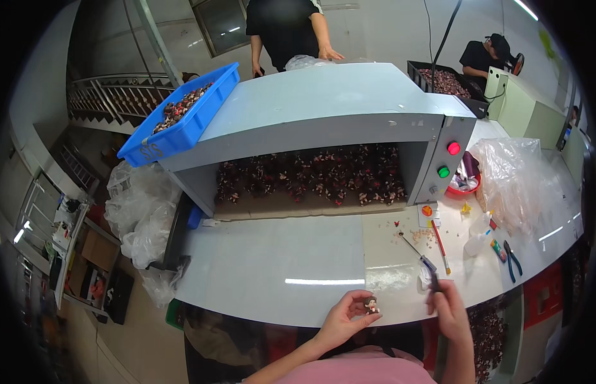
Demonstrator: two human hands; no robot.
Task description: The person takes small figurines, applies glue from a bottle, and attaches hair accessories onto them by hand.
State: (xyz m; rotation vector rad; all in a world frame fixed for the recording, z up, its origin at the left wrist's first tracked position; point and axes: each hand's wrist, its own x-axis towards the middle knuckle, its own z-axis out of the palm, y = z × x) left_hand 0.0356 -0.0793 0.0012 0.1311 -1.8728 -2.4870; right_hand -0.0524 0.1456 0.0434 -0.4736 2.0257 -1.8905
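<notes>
My left hand (pixel 345 319) is at the table's near edge, thumb and fingers closed on a small doll-like figurine (pixel 371 306) with dark brown hair. To its right, my right hand (pixel 450 313) grips a dark, slim tool (pixel 435 281); its exact kind is not clear. Just beyond that hand lies a thin metal-shafted tool (pixel 428 263) with a dark handle, beside a crumpled white tissue (pixel 425 278). Small pale pieces (pixel 425 238) are scattered on the table past these tools.
A grey machine housing (pixel 311 109) spans the table, many figurines (pixel 311 176) inside. A blue crate (pixel 192 121) sits upper left. At right are a red brush (pixel 441 246), clear bottle (pixel 475 243), pliers (pixel 512 261), red basket (pixel 464 190) and plastic bag (pixel 512 179). Two people are beyond.
</notes>
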